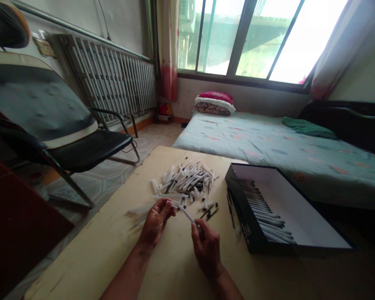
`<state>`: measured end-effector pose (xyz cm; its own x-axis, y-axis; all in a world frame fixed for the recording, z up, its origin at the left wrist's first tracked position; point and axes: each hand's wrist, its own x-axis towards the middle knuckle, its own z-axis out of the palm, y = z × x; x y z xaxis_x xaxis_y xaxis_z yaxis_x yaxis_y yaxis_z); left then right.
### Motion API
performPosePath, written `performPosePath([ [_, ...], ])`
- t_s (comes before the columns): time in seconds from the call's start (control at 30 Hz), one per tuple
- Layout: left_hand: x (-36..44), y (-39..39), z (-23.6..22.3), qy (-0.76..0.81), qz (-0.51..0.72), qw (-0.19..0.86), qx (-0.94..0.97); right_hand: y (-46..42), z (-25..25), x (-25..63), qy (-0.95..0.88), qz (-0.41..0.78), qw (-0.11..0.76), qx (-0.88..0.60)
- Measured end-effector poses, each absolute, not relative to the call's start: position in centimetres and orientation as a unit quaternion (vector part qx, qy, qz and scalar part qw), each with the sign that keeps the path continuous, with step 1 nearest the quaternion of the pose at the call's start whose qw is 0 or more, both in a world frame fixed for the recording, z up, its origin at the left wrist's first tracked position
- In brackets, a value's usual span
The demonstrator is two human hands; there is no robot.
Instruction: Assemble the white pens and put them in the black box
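Note:
Both my hands are closed over the near part of the table. Between finger and thumb, my left hand (pixel 158 221) pinches a small whitish translucent piece, perhaps a pen cap. My right hand (pixel 206 246) grips a slim pale pen (pixel 186 214), whose far end points up-left to the left fingertips. Whether the two pieces touch is hard to tell. Just beyond the hands lies a loose heap of pen parts (pixel 187 179): white tubes, dark sticks and small black caps. To the right, a black box (pixel 309 196) with a white inside holds a row of pens (pixel 264 212) along its left side.
The pale yellow table (pixel 175 266) reaches a bed (pixel 253 133) with folded bedding (pixel 214 103). On the left stand a black folding chair (pixel 87 146) and a dark red piece of furniture (pixel 21 225). Some dark sticks (pixel 231 208) lie against the box's left side.

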<state>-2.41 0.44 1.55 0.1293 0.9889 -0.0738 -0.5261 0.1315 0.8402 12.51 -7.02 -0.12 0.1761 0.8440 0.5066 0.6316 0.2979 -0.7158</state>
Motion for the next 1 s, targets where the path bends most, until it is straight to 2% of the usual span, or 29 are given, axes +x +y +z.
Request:
performPosePath([
  [0.7,-2.39,0.65,1.53,0.358,0.526,0.609,0.473,-6.96,-0.38,12.39,-0.666,0.102,0.441,-0.593],
  [1.0,-2.68,0.62,1.9,0.341,0.492,0.64,0.481,-6.97,-0.29,12.43,-0.676,0.097,0.442,-0.582],
])
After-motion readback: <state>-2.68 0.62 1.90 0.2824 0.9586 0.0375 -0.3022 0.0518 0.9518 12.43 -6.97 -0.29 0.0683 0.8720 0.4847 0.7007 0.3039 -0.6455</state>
